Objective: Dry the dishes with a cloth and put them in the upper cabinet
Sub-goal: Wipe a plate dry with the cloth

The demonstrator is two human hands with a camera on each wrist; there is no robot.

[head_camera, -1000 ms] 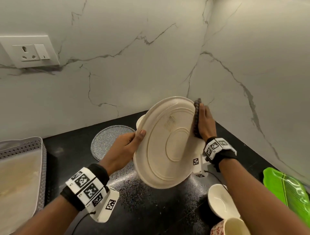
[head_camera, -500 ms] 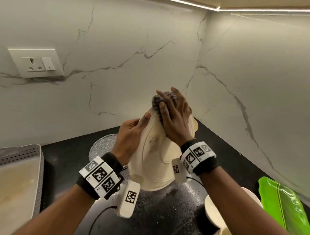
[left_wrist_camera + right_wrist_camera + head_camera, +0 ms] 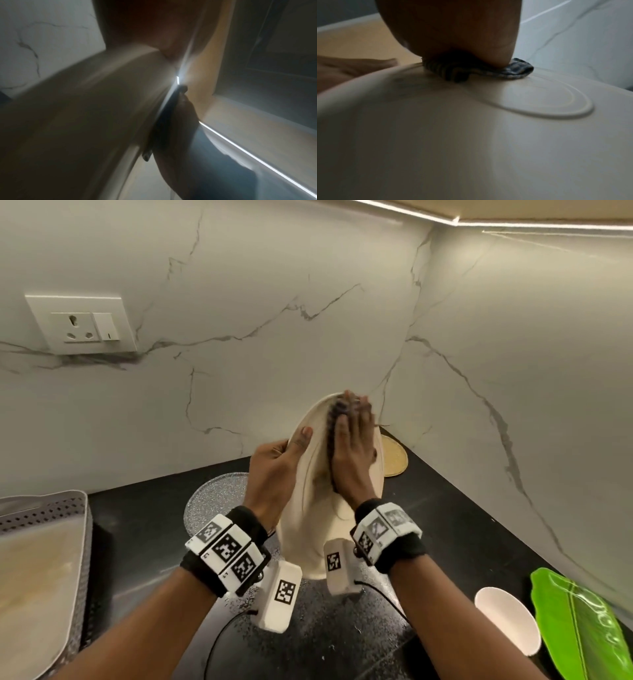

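I see the cream plate (image 3: 310, 529) held on edge above the black counter (image 3: 445, 518), near the wall corner. My left hand (image 3: 274, 470) grips its rim, thumb across the underside. My right hand (image 3: 352, 450), fingers straight, presses the dark striped cloth (image 3: 471, 72) flat against the plate's underside.

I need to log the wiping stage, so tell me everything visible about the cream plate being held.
The cream plate is round, smooth and plastic-looking, with raised concentric rings on its underside. It is held nearly on edge above the black counter. The left hand grips its left rim, thumb on the underside. The right hand presses a dark striped cloth flat against that underside.
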